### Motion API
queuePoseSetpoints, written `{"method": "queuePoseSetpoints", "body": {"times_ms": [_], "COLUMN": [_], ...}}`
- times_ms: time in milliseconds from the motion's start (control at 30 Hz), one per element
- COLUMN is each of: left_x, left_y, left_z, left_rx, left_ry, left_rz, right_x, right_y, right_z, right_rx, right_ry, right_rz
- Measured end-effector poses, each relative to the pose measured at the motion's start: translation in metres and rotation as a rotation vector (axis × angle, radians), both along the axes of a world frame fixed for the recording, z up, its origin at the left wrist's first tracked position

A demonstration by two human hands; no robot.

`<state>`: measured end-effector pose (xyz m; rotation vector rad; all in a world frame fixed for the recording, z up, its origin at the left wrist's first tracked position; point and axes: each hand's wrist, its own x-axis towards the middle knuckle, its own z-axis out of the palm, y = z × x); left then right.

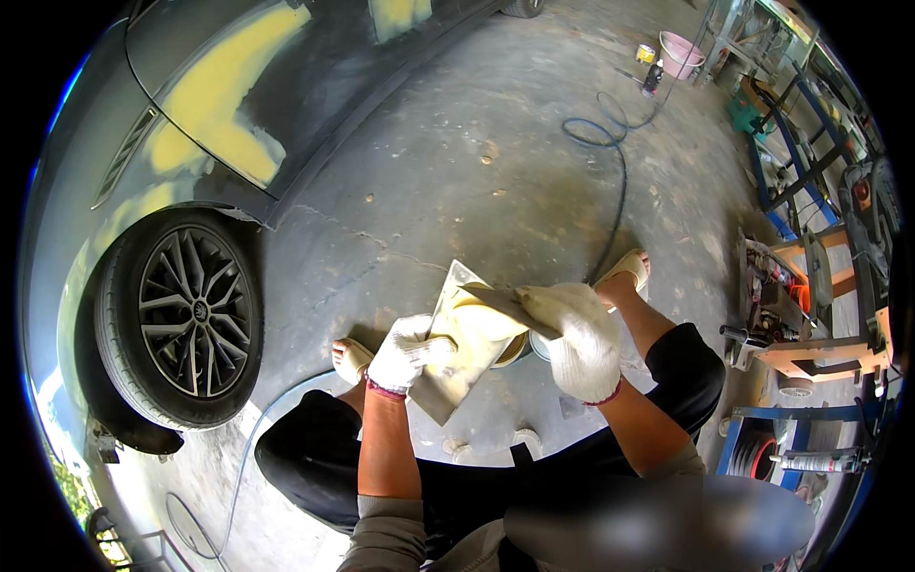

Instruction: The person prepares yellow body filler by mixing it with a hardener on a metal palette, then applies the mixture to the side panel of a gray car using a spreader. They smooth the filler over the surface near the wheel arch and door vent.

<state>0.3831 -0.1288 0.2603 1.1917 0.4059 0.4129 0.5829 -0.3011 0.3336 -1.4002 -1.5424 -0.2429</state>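
Observation:
My left hand, in a white knit glove, grips the left edge of a flat pale mixing board, held tilted in front of me. Soft yellow putty is spread over the board's upper part. My right hand, also gloved, is closed round a putty knife; its handle is hidden in the glove. The blade points left and lies over the putty. Partly covered by the board, an open can with a yellowish inside shows below, close to my right hand.
On the left stands a dark car with yellow filler patches and a front wheel. A blue hose crosses the floor. A pink bucket stands at the far right. Blue-framed racks and a wooden box line the right side.

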Motion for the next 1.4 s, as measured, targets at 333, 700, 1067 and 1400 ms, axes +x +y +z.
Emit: {"method": "queuePoseSetpoints", "body": {"times_ms": [333, 700, 1067, 1400], "left_x": [-0.013, -0.024, -0.017, 0.006], "left_y": [0.011, 0.029, 0.034, 0.01], "left_z": [0.006, -0.05, -0.185, -0.218], "left_rx": [0.232, -0.113, -0.421, -0.631], "left_ry": [0.101, -0.013, 0.053, -0.021], "left_rz": [0.046, 0.209, 0.14, 0.206], "right_x": [0.008, 0.04, 0.022, 0.036], "right_y": [0.005, 0.055, 0.135, 0.154], "right_z": [-0.009, -0.113, -0.288, -0.344], "right_rx": [-0.286, -1.112, -1.609, -1.829], "right_ry": [-0.227, 0.003, -0.091, 0.355], "right_rz": [-0.147, -0.133, 0.136, 0.349]}}
